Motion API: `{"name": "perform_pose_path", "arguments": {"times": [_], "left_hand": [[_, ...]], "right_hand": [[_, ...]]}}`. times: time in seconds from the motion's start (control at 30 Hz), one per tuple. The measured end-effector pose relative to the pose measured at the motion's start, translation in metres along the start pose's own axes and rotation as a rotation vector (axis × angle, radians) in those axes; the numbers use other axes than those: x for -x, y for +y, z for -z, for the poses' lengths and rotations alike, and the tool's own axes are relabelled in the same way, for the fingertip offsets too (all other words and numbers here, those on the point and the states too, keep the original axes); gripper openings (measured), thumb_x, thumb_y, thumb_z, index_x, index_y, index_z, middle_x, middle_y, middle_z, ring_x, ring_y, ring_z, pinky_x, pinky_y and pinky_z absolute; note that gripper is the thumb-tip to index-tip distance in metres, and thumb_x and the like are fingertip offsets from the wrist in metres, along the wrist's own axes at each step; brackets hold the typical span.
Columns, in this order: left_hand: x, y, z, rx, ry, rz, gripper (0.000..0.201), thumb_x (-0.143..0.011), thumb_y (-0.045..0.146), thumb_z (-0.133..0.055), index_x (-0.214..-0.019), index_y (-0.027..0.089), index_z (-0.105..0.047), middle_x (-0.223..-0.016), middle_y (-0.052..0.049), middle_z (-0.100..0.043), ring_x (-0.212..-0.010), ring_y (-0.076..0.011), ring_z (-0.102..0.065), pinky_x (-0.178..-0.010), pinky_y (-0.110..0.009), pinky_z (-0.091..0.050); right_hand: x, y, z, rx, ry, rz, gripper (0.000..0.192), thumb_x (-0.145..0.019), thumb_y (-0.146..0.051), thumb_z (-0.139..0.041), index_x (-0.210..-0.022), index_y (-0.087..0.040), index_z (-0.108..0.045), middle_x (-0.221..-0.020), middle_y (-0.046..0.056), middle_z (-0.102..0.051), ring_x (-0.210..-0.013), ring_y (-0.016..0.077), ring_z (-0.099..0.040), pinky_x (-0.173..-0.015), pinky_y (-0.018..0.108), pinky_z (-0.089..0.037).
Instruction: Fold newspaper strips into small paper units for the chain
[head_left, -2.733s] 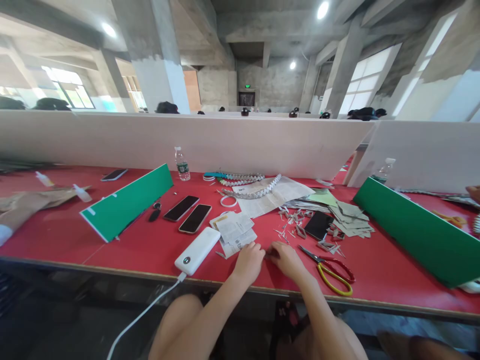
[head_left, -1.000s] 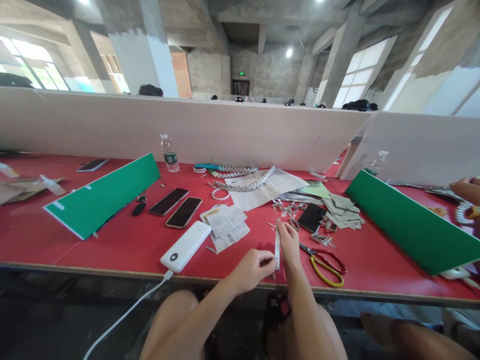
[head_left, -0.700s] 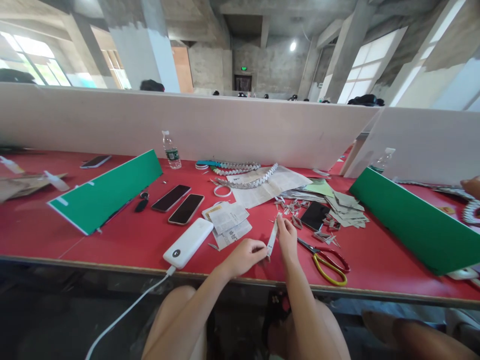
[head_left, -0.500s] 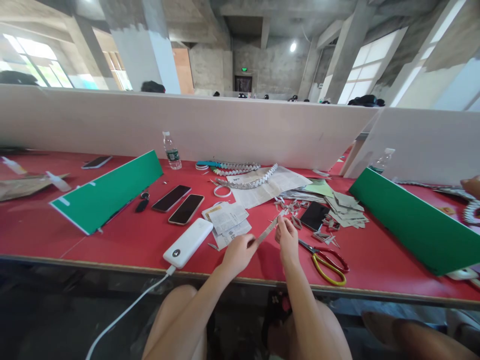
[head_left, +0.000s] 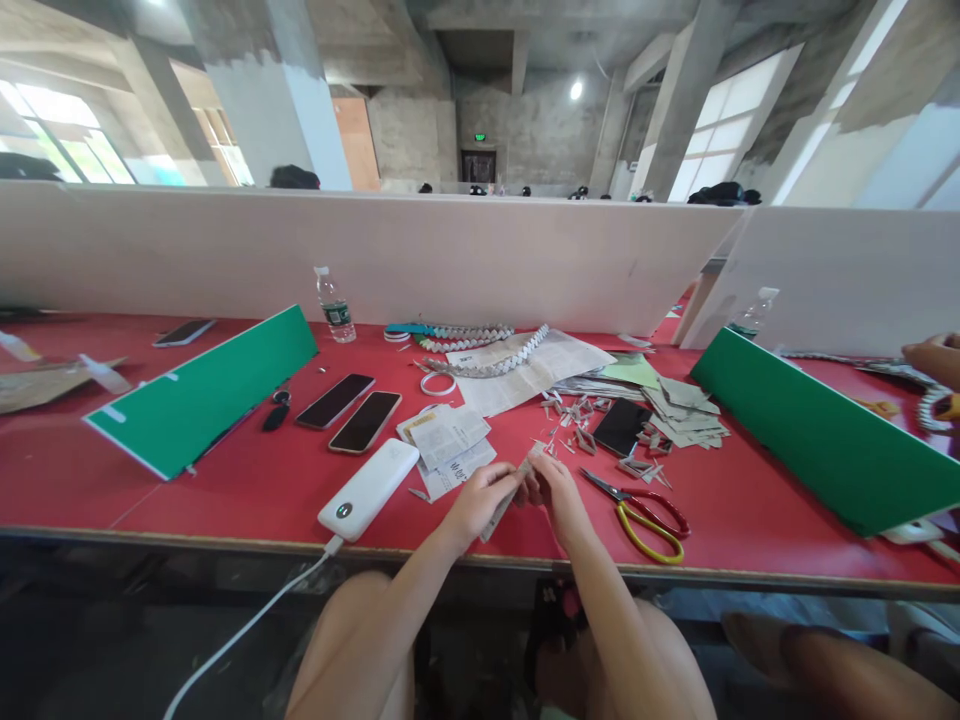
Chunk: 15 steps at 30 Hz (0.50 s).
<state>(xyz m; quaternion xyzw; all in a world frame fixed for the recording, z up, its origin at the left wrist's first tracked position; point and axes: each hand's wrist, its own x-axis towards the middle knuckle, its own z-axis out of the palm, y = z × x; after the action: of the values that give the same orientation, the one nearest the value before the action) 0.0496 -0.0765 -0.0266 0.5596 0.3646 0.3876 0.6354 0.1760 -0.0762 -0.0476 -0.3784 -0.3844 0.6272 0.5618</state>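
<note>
A narrow folded strip of newspaper [head_left: 496,517] runs slantwise between my hands above the red table. My left hand [head_left: 484,500] pinches it near the middle, and my right hand [head_left: 556,490] has its fingers closed round the upper end, partly hiding it. Scissors [head_left: 626,505] with one red and one yellow handle lie just right of my right hand. Beyond the hands are small folded paper pieces [head_left: 581,435]. Cut newspaper sheets [head_left: 454,445] lie to the left, and a zigzag chain of folded paper [head_left: 517,357] rests on a larger newspaper sheet [head_left: 559,365].
A white power bank [head_left: 367,490] with a cable and two phones [head_left: 365,422] lie on the left. Another phone [head_left: 621,427] and stacked paper [head_left: 682,410] are on the right. Green dividers [head_left: 206,395] stand at both sides. A co-worker's hand [head_left: 937,360] shows at far right.
The paper strip has come nearer the table's front edge, its lower end now reaching past my left hand. My left hand has slid up along it, closer to my right hand.
</note>
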Motion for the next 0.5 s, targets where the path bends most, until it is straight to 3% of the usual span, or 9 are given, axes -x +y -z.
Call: {"name": "perform_pose_path", "arguments": {"times": [0.1, 0.27, 0.5], "left_hand": [[0.002, 0.002, 0.002, 0.139, 0.024, 0.1, 0.019, -0.075, 0.033, -0.058, -0.068, 0.015, -0.061, -0.065, -0.001, -0.061, -0.065, -0.0146, -0.056, -0.069, -0.027, -0.042], [0.006, 0.011, 0.007, 0.296, -0.153, 0.108, 0.017, -0.075, 0.023, -0.055, -0.061, 0.014, -0.058, -0.063, 0.0, -0.055, -0.063, -0.0129, -0.053, -0.068, -0.026, -0.041], [0.004, 0.003, 0.006, 0.641, -0.146, 0.104, 0.022, -0.073, 0.022, -0.057, -0.054, 0.014, -0.052, -0.061, 0.0, -0.051, -0.063, -0.011, -0.049, -0.069, -0.025, -0.04]], "right_hand": [[0.001, -0.002, 0.002, -0.127, -0.101, -0.089, 0.034, -0.074, -0.034, -0.053, -0.045, -0.018, -0.044, -0.04, -0.004, -0.042, -0.039, 0.0088, -0.039, -0.043, 0.023, -0.029], [0.003, -0.006, 0.005, -0.262, -0.278, -0.137, 0.028, -0.075, -0.033, -0.049, -0.055, -0.016, -0.059, -0.041, -0.002, -0.046, -0.04, 0.0114, -0.044, -0.05, 0.027, -0.038], [0.008, -0.01, 0.0, -0.358, -0.307, -0.058, 0.025, -0.075, -0.031, -0.052, -0.06, -0.015, -0.064, -0.047, -0.001, -0.046, -0.053, 0.0143, -0.051, -0.055, 0.026, -0.041]]}}
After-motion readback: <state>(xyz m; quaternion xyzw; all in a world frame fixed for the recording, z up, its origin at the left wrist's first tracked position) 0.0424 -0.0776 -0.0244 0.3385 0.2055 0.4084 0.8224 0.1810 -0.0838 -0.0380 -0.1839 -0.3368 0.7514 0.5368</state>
